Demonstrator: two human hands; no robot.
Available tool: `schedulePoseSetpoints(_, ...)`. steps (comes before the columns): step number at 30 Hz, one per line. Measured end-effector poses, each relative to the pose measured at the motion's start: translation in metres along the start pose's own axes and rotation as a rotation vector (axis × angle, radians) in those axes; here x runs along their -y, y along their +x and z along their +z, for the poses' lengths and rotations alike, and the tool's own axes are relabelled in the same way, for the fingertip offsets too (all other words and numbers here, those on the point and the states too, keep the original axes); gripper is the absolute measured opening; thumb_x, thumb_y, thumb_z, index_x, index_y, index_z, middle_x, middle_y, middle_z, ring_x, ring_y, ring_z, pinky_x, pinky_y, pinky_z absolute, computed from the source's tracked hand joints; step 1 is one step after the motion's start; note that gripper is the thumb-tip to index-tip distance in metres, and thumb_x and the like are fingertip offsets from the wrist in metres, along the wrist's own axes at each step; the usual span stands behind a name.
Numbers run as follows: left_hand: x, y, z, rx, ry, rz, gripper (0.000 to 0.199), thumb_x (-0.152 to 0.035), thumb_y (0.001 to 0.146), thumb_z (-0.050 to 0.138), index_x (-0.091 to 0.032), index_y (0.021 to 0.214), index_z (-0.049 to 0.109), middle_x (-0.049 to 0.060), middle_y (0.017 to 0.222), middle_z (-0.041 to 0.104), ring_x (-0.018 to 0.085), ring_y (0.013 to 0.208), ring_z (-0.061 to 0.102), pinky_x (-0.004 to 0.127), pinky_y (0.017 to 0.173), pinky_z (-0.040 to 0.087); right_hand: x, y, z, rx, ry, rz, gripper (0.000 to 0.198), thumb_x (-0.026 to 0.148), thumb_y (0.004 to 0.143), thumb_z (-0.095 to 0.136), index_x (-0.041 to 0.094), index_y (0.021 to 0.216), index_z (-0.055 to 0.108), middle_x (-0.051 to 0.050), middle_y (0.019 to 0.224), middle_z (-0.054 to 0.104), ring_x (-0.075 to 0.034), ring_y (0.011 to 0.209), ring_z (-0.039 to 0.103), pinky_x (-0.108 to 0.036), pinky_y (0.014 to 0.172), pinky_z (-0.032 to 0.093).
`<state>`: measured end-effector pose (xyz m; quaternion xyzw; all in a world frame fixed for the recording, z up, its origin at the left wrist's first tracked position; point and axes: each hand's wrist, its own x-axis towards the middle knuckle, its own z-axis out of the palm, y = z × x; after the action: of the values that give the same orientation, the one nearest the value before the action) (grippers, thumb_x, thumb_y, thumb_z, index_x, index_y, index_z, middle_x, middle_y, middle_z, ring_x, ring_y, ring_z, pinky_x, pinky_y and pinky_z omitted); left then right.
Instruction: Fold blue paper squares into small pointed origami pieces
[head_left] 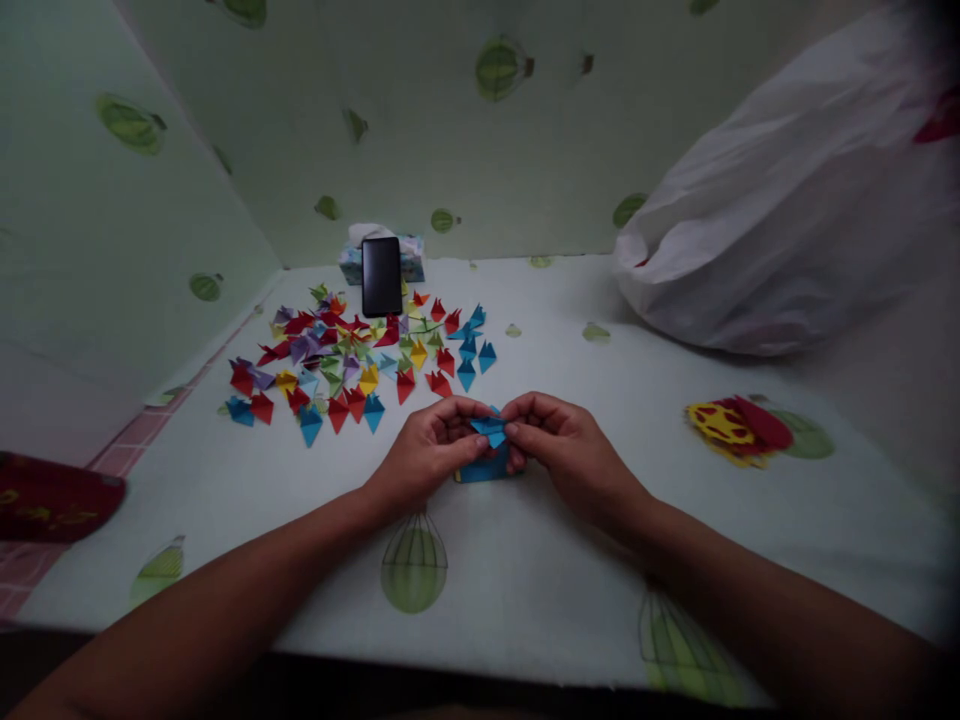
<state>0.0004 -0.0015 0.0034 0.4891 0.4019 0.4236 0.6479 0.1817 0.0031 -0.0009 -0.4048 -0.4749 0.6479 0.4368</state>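
- Paper, blue and folded small with pointed ends, is held in the air between both hands, on the near side of the smartphone and to its right.
- Left edge of this piece is pinched between thumb and forefinger of the left hand, its other fingers curled in.
- Right edge is pinched likewise by the right hand, with the two hands brought close together.
- Blue paper stack, edged with a little yellow at its left corner, is seen below the fingers, nearer the person than the smartphone; whether it is touched by them cannot be told.
- Origami pieces in red, blue, purple, green, yellow and orange are spread around the smartphone's near end and to both sides of it, some overlapped; several blue ones are grouped to its right.
- Tissue box is partly hidden directly behind the smartphone.
- White plastic bag, bulging, is placed well to the smartphone's right.
- Red and yellow cut-out ornaments are laid to its far right, nearer the person.
- Red item with gold markings is cut off by the view's edge, to the smartphone's near left.
- Balloon-printed tablecloth is spread beneath the smartphone.
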Motion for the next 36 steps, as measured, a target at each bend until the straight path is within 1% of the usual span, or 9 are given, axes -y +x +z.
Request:
schedulePoseSetpoints(8, 0.003, 0.002, 0.000, -0.021, -0.021, 0.005, 0.027, -0.024, 0.072, 0.080, -0.015, 0.094, 0.066, 0.000, 0.075, 0.071, 0.012, 0.067, 0.068, 0.024, 0.068, 0.056, 0.000, 0.000, 0.000, 0.013, -0.050, -0.010, 0.015, 0.029, 0.077, 0.072, 0.018, 0.085, 0.064, 0.004, 0.060, 0.064, -0.011, 0.054, 0.057, -0.027, 0.059, 0.046)
schedulePoseSetpoints(12, 0.004, 0.003, 0.000, -0.049, 0.013, 0.023, 0.025, -0.026, 0.073, 0.079, -0.015, 0.091, 0.065, 0.000, 0.076, 0.070, 0.012, 0.066, 0.067, 0.026, 0.067, 0.057, 0.000, 0.000, 0.000, 0.031, -0.085, -0.028, 0.016, 0.030, 0.078, 0.072, 0.019, 0.087, 0.064, 0.003, 0.066, 0.065, -0.011, 0.056, 0.058, -0.028, 0.060, 0.048)
schedulePoseSetpoints(16, 0.007, 0.003, -0.001, -0.067, 0.067, 0.061, 0.022, -0.026, 0.074, 0.078, -0.015, 0.088, 0.065, -0.001, 0.078, 0.068, 0.011, 0.068, 0.066, 0.024, 0.067, 0.056, 0.002, -0.002, 0.001, 0.029, -0.133, -0.071, 0.017, 0.029, 0.078, 0.072, 0.019, 0.088, 0.064, 0.004, 0.068, 0.063, -0.011, 0.056, 0.058, -0.027, 0.058, 0.048)
schedulePoseSetpoints(19, 0.009, 0.003, -0.003, -0.084, 0.165, 0.139, 0.019, -0.023, 0.076, 0.077, -0.016, 0.090, 0.065, 0.000, 0.083, 0.068, 0.011, 0.074, 0.066, 0.023, 0.071, 0.055, 0.002, -0.003, 0.002, 0.016, -0.190, -0.100, 0.016, 0.030, 0.079, 0.071, 0.018, 0.087, 0.064, 0.004, 0.068, 0.061, -0.010, 0.057, 0.057, -0.027, 0.058, 0.048)
schedulePoseSetpoints(22, 0.011, 0.003, -0.004, -0.095, 0.243, 0.270, 0.021, -0.018, 0.079, 0.074, -0.018, 0.098, 0.065, 0.001, 0.094, 0.068, 0.013, 0.086, 0.066, 0.024, 0.079, 0.054, 0.002, -0.003, 0.002, 0.015, -0.203, -0.101, 0.017, 0.031, 0.080, 0.070, 0.018, 0.089, 0.064, 0.004, 0.067, 0.060, -0.011, 0.056, 0.057, -0.027, 0.057, 0.047)
schedulePoseSetpoints(24, 0.013, 0.003, -0.004, -0.096, 0.275, 0.344, 0.022, -0.017, 0.081, 0.073, -0.020, 0.101, 0.065, 0.001, 0.098, 0.066, 0.013, 0.089, 0.065, 0.024, 0.082, 0.054, 0.002, -0.003, 0.001, 0.022, -0.201, -0.095, 0.017, 0.031, 0.080, 0.070, 0.018, 0.089, 0.064, 0.004, 0.066, 0.060, -0.011, 0.056, 0.057, -0.027, 0.058, 0.047)
schedulePoseSetpoints(29, 0.014, 0.003, -0.007, -0.081, 0.440, 0.445, 0.008, -0.018, 0.085, 0.070, -0.019, 0.092, 0.066, 0.002, 0.093, 0.064, 0.013, 0.085, 0.063, 0.024, 0.076, 0.052, 0.000, -0.002, 0.000, 0.030, -0.185, -0.097, 0.017, 0.031, 0.080, 0.070, 0.018, 0.089, 0.064, 0.004, 0.065, 0.061, -0.010, 0.055, 0.058, -0.027, 0.057, 0.047)
schedulePoseSetpoints(33, 0.011, 0.002, -0.010, -0.099, 0.588, 0.486, 0.007, -0.017, 0.087, 0.069, -0.019, 0.092, 0.067, 0.002, 0.089, 0.066, 0.012, 0.078, 0.063, 0.023, 0.071, 0.051, 0.000, -0.002, 0.000, 0.033, -0.160, -0.091, 0.017, 0.031, 0.080, 0.072, 0.018, 0.088, 0.064, 0.004, 0.067, 0.061, -0.010, 0.055, 0.058, -0.026, 0.057, 0.048)
schedulePoseSetpoints(36, 0.010, 0.001, -0.010, -0.118, 0.657, 0.518, 0.005, -0.018, 0.087, 0.070, -0.019, 0.090, 0.067, 0.002, 0.086, 0.067, 0.012, 0.075, 0.063, 0.022, 0.068, 0.050, -0.001, -0.002, 0.001, 0.043, -0.127, -0.108, 0.017, 0.030, 0.080, 0.073, 0.019, 0.090, 0.064, 0.004, 0.070, 0.061, -0.010, 0.057, 0.057, -0.026, 0.057, 0.049)
